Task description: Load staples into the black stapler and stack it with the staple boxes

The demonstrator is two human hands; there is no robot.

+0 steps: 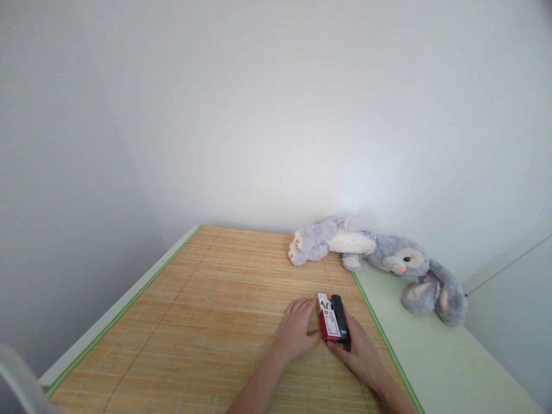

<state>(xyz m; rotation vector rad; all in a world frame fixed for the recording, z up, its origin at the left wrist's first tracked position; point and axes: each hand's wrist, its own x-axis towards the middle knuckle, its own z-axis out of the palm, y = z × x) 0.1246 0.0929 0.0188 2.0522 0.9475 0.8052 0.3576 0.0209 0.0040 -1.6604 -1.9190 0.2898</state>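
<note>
A small red-and-white box (330,325) lies on the bamboo mat, with a white printed box (324,301) against its far end. Along their right side rests a black stapler (340,318), lined up with them. My left hand (298,329) is just left of the boxes, palm down, its thumb apart from the fingers and close to the red-and-white box; nothing is in it. My right hand (361,352) holds the stapler's right side, fingers along it and thumb at the near end of the red-and-white box. Some of its fingertips are hidden.
The bamboo mat (194,322) with green edging covers much of the pale table (425,345). A grey plush rabbit (353,242) lies on its side along the wall (276,115) at the back right. A pale rounded object (19,379) shows at the lower left corner.
</note>
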